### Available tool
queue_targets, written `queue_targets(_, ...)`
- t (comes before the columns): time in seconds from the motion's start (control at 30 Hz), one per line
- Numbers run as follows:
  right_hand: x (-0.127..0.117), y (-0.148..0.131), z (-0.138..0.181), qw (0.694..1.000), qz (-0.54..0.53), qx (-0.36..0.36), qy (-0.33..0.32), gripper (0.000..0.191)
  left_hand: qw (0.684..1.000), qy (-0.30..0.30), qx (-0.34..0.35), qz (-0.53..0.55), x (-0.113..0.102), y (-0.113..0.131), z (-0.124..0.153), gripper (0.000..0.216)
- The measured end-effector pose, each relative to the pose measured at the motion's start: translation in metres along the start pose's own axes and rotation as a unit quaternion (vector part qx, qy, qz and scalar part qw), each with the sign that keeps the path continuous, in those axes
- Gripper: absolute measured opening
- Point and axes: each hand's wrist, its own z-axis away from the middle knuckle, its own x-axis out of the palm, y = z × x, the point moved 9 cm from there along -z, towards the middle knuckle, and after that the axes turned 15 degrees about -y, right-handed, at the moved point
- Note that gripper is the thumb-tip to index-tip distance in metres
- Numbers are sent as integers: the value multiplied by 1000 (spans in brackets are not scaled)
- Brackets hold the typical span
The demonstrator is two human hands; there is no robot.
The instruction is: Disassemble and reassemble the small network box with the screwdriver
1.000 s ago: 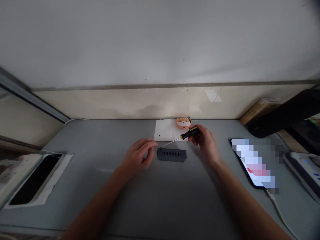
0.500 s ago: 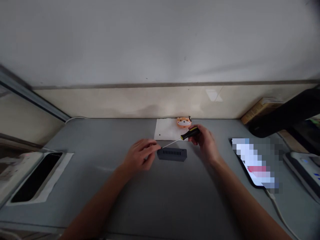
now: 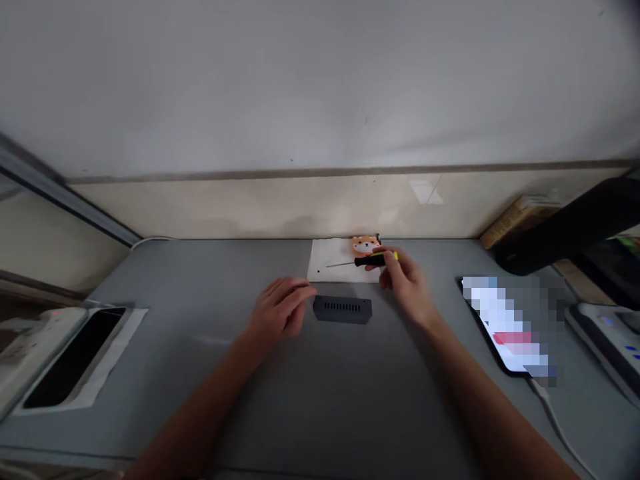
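A small dark vented box (image 3: 343,310) lies on the grey table (image 3: 320,400). My left hand (image 3: 280,308) rests just left of it, fingers curled, its fingertips near the box's left end. My right hand (image 3: 405,280) grips a black-and-yellow screwdriver (image 3: 367,261) by the handle. The shaft points left, level over a white sheet of paper (image 3: 333,270) behind the box. A tiny dark speck, perhaps a screw (image 3: 319,271), sits on the paper. An orange animal-face figure (image 3: 365,245) stands at the paper's far edge.
A phone (image 3: 505,327) with a lit screen and a cable lies to the right. A dark slab (image 3: 75,360) on white paper sits at the left. A black object (image 3: 570,230), a book and a white device (image 3: 607,340) crowd the right side. A wall runs behind.
My right hand lifted the screwdriver tip off the box's left end and swung it back over the white paper. The left hand stayed beside the box.
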Motion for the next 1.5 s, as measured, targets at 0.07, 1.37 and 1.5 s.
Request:
queue_targets(0.07,9,3,0,1000,12,4,-23,54,1000,19,7,-1,-3,4,0,33)
queue_targets(1.37,-30,6,5,971,-215,45,99,34,999,-16,-14,-37,13,30,-11,27)
queue_targets(1.5,-29,7,5,971,-210,50,100,35,999,-19,-13,-37,13,30,-11,27)
